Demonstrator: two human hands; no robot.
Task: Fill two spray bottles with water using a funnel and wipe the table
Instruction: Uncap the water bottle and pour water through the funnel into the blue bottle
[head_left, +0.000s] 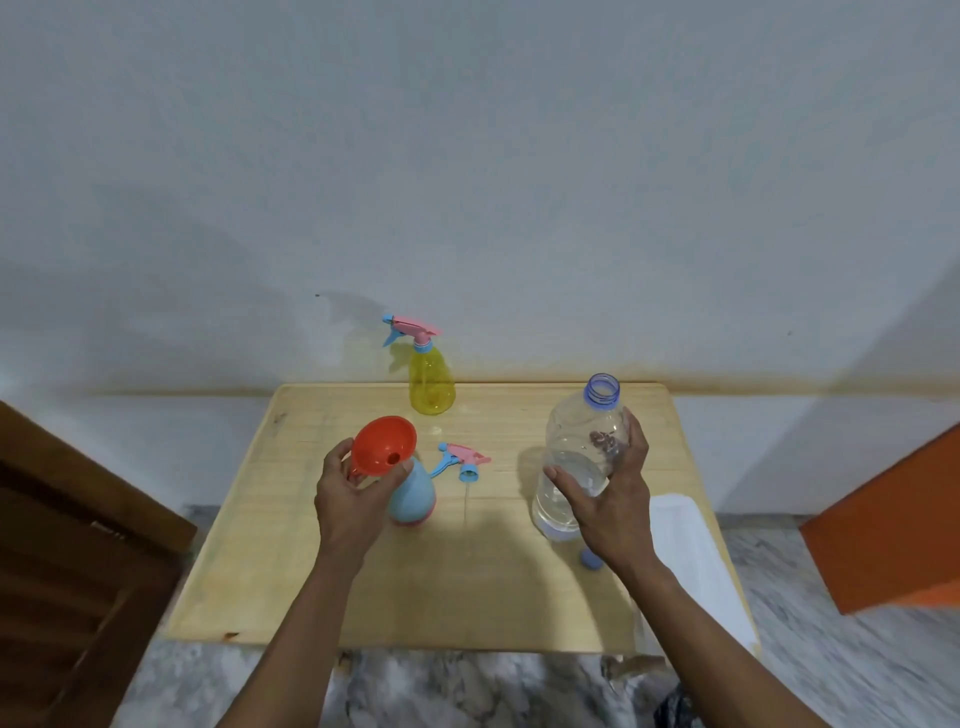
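**Blue bottle: funnel seated, pour not begun**

Blue bottle (413, 496) stands on the table (467, 597), directly under the left hand (349, 496). Its spray head (464, 460) lies unscrewed just right of that hand, which leaves the neck free for the funnel (384, 444).

Left hand: fingers and thumb curled round the funnel, holding it at the bottle's mouth, tilted toward the person. Judged purpose: to steady it against tipping during the pour. Forearm reaches forward, wrist roughly level.

Right hand (613, 493): wrapped round the water bottle (579, 457), thumb in front, fingers behind. The bottle is upright, uncapped and part full; its cap (590, 559) lies beneath that wrist. Upright carriage suggests pouring has not started.

Yellow bottle (431, 382), head fitted, stands beyond the left hand. Cloth (691, 561) lies right of the right forearm, presumably ready for wiping.
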